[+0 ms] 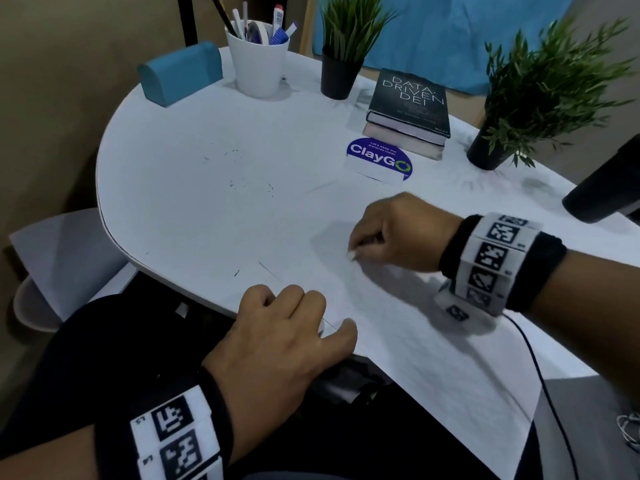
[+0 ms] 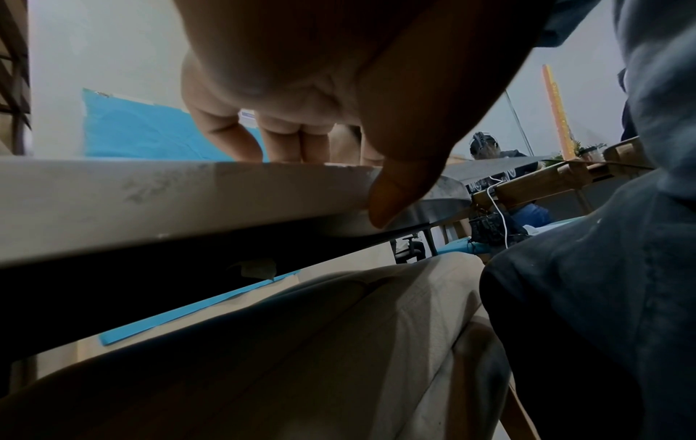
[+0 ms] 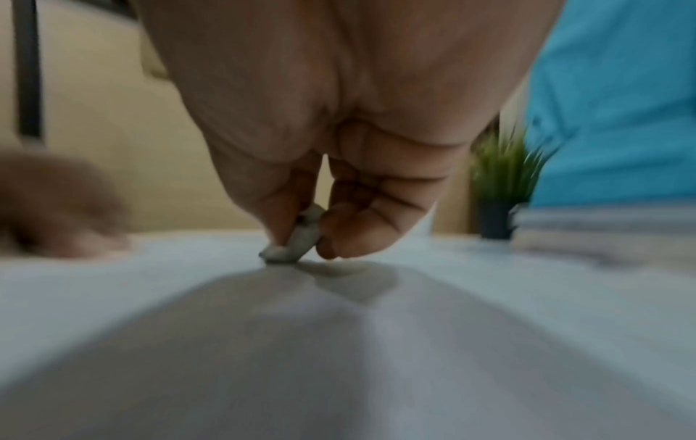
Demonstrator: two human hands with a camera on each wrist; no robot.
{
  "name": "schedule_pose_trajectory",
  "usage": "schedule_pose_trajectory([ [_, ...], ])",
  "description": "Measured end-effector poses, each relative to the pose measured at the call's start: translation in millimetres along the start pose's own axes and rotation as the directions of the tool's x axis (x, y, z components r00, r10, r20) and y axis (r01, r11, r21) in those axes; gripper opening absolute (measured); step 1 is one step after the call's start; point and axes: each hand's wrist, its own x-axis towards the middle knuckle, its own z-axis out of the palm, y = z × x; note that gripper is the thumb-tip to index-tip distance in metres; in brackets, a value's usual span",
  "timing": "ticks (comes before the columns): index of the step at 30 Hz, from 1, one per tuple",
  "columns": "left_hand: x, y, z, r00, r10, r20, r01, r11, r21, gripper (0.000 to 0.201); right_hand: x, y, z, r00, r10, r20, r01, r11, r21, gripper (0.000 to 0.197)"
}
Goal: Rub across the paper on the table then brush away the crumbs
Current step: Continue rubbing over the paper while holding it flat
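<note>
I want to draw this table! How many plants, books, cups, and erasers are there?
Potted plants: 2, one and another
Books: 2, stacked, top book on lower book
Cups: 1, the white cup holding pens
Erasers: 1, the eraser pinched in the right hand
Total: 6

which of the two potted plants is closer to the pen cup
The smaller potted plant in the back middle, just right of the white pen cup; the bigger plant stands beyond the books.

The right hand (image 1: 398, 233) is held mid-frame, fingertips (image 3: 339, 238) pinched downward; the left hand (image 1: 287, 337) is rested lower centre, fingers bent.
</note>
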Motion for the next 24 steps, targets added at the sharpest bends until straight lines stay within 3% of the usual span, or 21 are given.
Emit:
schedule_pose_trajectory([
  [2, -0.3, -0.7, -0.5, 1.0, 0.008, -0.001, -0.008, 1.0, -0.001, 0.066, 5.9, 5.1, -4.7, 0.997, 0.05, -0.05, -0.055, 0.994, -0.09, 0.01],
  [3, -0.5, -1.7, -0.8, 1.0, 0.015, -0.003, -0.015, 1.0, 0.0, 0.066, 4.3, -1.9, -3.5, 0.999, 0.018, -0.038, -0.021, 0.996, -0.087, 0.01],
  [5, -1.3, -3.1, -2.0, 1.0, 0.021, -0.007, -0.021, 1.0, 0.001, 0.064, -4.8, -24.1, 4.2, 0.992, -0.101, 0.071, 0.101, 0.995, 0.001, 0.009],
  [7, -0.8, -2.9, -1.8, 1.0, 0.024, -0.01, -0.024, 1.0, 0.0, 0.063, -10.0, -33.2, 8.4, 0.977, -0.114, 0.179, 0.101, 0.992, 0.081, 0.01],
  [11, 0.1, -2.2, -2.1, 1.0, 0.023, -0.01, -0.023, 1.0, -0.007, 0.065, 12.5, 2.1, -4.3, 0.994, 0.102, -0.03, -0.103, 0.994, -0.033, 0.01],
  [13, -0.3, -3.3, -2.6, 1.0, 0.029, -0.012, -0.029, 1.0, -0.007, 0.065, 13.1, 1.6, -4.6, 0.995, 0.078, -0.065, -0.084, 0.993, -0.089, 0.011],
  [15, -0.8, -4.3, -3.0, 1.0, 0.026, -0.009, -0.026, 1.0, -0.015, 0.065, 3.7, -16.9, 1.0, 0.999, -0.036, 0.019, 0.037, 0.999, -0.035, 0.01],
  [17, -0.6, -4.2, -2.0, 1.0, 0.026, -0.004, -0.026, 0.999, -0.021, 0.065, -5.4, -28.1, 5.2, 0.988, -0.065, 0.142, 0.055, 0.996, 0.072, 0.009],
  [18, -0.3, -3.6, -1.0, 1.0, 0.029, -0.004, -0.03, 0.999, -0.021, 0.065, -4.8, -23.8, 4.5, 0.99, -0.027, 0.141, 0.013, 0.995, 0.099, 0.009],
  [21, -0.6, -3.4, -0.1, 1.0, 0.023, 0.013, -0.023, 0.999, -0.028, 0.067, 8.1, 4.4, -2.2, 0.987, 0.158, -0.026, -0.157, 0.987, 0.046, 0.009],
  [24, 0.0, -5.4, -3.5, 0.999, 0.034, 0.0, -0.034, 0.999, -0.026, 0.061, 12.8, 10.2, -4.4, 0.98, 0.198, -0.025, -0.198, 0.98, 0.003, 0.008],
])
